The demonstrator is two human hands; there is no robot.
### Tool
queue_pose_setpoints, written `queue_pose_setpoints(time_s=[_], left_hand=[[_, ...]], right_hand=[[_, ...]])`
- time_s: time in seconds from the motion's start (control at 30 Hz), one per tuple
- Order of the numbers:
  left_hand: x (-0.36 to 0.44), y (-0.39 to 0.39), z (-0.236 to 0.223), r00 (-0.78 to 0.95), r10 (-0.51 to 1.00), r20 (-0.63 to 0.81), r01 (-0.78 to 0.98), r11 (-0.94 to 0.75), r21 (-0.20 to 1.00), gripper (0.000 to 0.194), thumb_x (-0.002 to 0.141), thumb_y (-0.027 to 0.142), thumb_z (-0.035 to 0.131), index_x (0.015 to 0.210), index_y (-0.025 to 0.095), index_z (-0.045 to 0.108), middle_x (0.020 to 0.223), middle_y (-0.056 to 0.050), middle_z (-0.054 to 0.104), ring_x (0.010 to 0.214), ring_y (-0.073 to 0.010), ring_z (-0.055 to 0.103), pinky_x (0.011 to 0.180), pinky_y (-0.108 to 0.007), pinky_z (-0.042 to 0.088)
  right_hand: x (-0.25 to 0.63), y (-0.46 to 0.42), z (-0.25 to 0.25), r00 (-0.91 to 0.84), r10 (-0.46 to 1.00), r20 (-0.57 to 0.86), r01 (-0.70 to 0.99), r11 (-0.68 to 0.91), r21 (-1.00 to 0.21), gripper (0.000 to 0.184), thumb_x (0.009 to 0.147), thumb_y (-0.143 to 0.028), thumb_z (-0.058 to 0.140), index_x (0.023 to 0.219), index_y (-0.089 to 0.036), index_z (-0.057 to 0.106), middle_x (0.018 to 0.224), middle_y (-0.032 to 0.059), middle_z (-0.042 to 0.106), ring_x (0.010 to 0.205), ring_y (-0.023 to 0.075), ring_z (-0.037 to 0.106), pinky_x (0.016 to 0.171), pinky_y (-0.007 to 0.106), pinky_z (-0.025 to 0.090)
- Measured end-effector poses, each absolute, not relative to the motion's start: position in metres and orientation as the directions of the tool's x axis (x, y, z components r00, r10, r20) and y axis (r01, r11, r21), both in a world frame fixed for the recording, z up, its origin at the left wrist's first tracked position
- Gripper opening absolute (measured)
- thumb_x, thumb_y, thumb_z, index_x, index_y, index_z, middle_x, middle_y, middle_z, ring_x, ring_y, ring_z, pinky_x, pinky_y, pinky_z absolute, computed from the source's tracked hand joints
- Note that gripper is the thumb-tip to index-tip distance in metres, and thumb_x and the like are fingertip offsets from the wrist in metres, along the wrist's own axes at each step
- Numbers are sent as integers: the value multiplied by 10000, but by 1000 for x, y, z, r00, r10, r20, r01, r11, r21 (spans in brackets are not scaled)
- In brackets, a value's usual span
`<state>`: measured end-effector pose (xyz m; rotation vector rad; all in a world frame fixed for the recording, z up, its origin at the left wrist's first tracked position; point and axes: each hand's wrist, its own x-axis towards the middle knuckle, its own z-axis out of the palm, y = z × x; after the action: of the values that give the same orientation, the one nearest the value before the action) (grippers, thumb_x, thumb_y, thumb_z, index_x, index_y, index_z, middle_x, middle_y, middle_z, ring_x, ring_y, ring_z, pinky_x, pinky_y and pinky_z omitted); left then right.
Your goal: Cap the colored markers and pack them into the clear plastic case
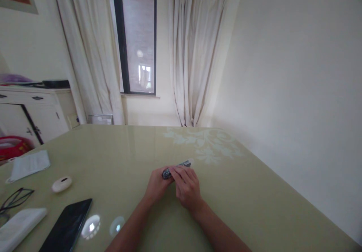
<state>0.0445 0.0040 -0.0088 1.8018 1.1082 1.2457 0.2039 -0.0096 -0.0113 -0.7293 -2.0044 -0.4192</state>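
Observation:
Above the middle of the glossy table (124, 161), both of my hands are closed around a small, dark grey, elongated object (166, 174) with a slight metallic sheen. Its exact kind cannot be made out. My left hand (158, 184) wraps its left end from beneath. The fingers of my right hand (186, 186) lie bent together over its middle, pressing against it. The object slants up toward the right, and its far end sticks out beyond my right fingers. Fingers cover its middle section.
On the table's left lie a black phone (68, 225), a white box-like item (21, 227), glasses (17, 199), a round white item (62, 184) and a pale mask-like sheet (29, 165). A wall (296, 93) runs along the right edge. Curtains (195, 56) hang behind.

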Motion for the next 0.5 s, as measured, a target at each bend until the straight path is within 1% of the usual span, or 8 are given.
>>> queue_pose_setpoints(time_s=[0.1, 0.27, 0.4, 0.5], left_hand=[[45, 6, -8, 146, 921, 361, 281, -388, 878, 291, 861, 365, 656, 970, 140, 805, 846, -48, 782, 793, -211, 698, 744, -273, 548], [44, 8, -4, 121, 932, 341, 271, -362, 892, 314, 843, 400, 661, 948, 143, 808, 827, -47, 783, 756, -207, 691, 697, -270, 540], [43, 8, -3, 101, 942, 321, 285, -337, 897, 323, 822, 429, 686, 906, 139, 803, 787, -47, 775, 732, -219, 690, 672, -279, 535], [44, 6, -5, 105, 938, 329, 288, -345, 893, 304, 835, 415, 687, 925, 146, 798, 795, -42, 775, 744, -221, 689, 676, -279, 536]], right_hand=[[199, -12, -14, -362, 360, 860, 696, 718, -7, 514, 962, -84, 413, 1434, -173, 596, 1247, 95, 726, 1181, 262, 586, 998, 428, 471], [192, -12, -20, -346, 434, 832, 751, 659, -31, 584, 904, -72, 462, 1466, -182, 576, 1297, 103, 706, 1145, 278, 585, 951, 438, 483], [193, -10, -21, -369, 453, 812, 732, 679, -45, 626, 901, -68, 446, 1510, -185, 529, 1325, 113, 693, 1122, 293, 586, 925, 455, 498], [195, -10, -20, -348, 427, 834, 697, 713, -75, 623, 919, -64, 441, 1517, -219, 522, 1284, 102, 710, 1085, 279, 599, 915, 446, 512]])
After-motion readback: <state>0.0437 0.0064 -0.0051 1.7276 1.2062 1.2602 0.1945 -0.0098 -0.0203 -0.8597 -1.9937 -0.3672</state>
